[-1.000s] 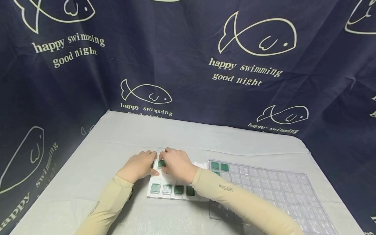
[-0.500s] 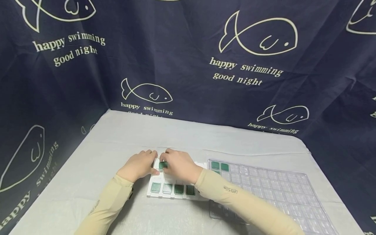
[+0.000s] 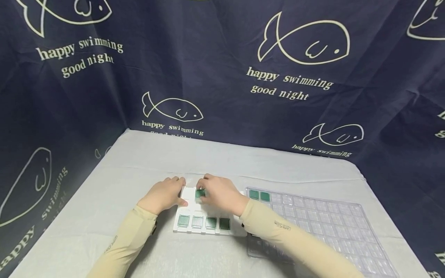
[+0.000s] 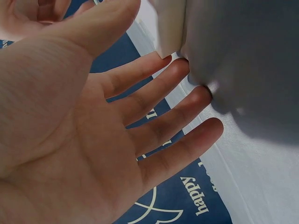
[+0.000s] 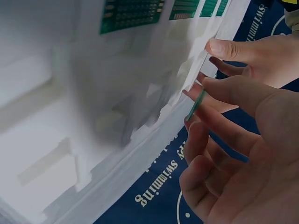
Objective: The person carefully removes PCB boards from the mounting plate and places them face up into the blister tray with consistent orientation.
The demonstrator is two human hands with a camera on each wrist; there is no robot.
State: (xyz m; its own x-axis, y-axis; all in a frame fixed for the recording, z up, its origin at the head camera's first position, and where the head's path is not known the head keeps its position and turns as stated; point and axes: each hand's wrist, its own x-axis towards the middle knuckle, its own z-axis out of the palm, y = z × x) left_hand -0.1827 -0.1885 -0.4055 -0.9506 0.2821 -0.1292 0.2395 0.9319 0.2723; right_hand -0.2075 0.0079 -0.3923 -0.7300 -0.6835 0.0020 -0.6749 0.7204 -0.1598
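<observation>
A small green circuit board is pinched between the thumb and fingers of my right hand, above the far row of a white slotted tray. In the right wrist view, this circuit board shows edge-on between thumb and fingertip. My left hand touches the tray's left edge, thumb on the near side. Its fingers extend fairly straight against the tray's side in the left wrist view. Several green circuit boards lie in the tray's near row.
Right of the white tray lies a clear plastic tray with many compartments. Green boards sit in its far left corner, and my right sleeve covers part of it. Behind the table hangs a dark blue fish-print curtain.
My right hand has lifted the board out of the far-left slot of the white tray and moved it a little right. My left hand stays at the tray's edge.
</observation>
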